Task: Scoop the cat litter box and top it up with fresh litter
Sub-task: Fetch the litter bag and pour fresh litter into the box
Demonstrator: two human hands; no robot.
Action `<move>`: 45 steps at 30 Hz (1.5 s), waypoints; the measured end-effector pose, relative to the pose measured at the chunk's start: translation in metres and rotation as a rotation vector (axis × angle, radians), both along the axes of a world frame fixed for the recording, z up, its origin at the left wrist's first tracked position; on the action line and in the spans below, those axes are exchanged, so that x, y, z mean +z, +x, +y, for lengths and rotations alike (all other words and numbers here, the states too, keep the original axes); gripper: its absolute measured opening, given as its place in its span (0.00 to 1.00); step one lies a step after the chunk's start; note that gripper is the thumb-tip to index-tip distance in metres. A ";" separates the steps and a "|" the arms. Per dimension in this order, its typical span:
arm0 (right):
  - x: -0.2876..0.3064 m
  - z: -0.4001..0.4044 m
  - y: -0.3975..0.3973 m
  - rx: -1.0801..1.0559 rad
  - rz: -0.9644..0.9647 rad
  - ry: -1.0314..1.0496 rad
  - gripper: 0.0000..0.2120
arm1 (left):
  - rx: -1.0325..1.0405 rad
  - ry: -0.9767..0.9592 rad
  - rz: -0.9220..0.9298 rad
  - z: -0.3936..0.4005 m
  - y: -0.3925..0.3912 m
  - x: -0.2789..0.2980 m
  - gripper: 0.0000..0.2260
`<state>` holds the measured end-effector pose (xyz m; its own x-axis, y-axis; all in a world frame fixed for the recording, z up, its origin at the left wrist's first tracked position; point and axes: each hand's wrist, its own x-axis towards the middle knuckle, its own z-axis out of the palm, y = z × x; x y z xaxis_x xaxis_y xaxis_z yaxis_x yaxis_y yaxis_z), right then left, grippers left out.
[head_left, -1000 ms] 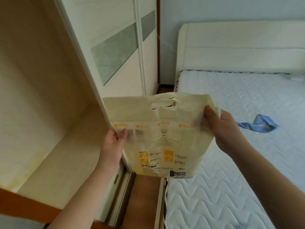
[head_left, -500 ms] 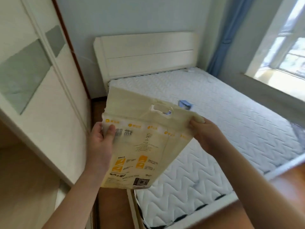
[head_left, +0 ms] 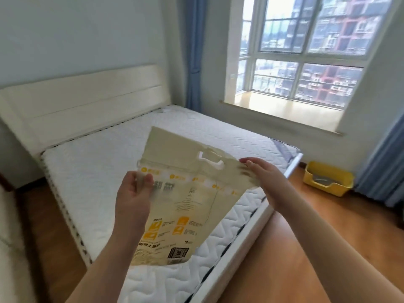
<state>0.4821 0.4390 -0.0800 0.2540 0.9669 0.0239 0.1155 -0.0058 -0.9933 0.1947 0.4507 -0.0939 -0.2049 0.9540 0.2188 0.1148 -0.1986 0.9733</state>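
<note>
A cream plastic litter bag with yellow print and a cut-out handle (head_left: pixel 188 200) hangs over the white quilted mattress (head_left: pixel 91 171), its contents hidden. The left hand (head_left: pixel 133 200) pinches its upper left corner; the right hand (head_left: pixel 265 178) pinches the upper right. A yellow plastic litter box (head_left: pixel 328 179) holding grey litter sits on the wooden floor (head_left: pixel 284 248) under the window, well apart from the bag, with bare floor between.

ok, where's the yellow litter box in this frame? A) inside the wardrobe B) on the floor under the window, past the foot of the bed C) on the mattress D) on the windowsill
B: the yellow litter box sits on the wooden floor below the windowsill, beside the blue curtain, apart from the bed; both hands hold the litter bag over the mattress.
</note>
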 end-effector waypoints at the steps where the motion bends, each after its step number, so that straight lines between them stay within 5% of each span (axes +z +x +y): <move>1: 0.001 -0.009 0.021 -0.026 -0.063 0.014 0.09 | -0.032 0.003 0.026 0.001 0.024 0.000 0.11; 7: -0.002 -0.058 0.155 -0.084 -0.479 -0.045 0.17 | -0.145 0.024 0.199 0.005 0.175 -0.006 0.11; 21: 0.003 -0.087 0.357 -0.421 -0.796 -0.020 0.27 | -0.434 0.015 0.135 0.036 0.451 0.004 0.10; 37: 0.025 0.052 0.512 -0.691 -1.136 0.247 0.28 | -0.767 0.301 0.302 0.153 0.675 0.008 0.13; 42: 0.038 0.083 0.572 -0.587 -1.171 0.270 0.27 | -0.841 0.342 0.333 0.178 0.741 0.005 0.17; 45: 0.040 0.097 0.620 -0.551 -1.356 0.298 0.21 | -0.856 0.344 0.396 0.191 0.783 -0.006 0.16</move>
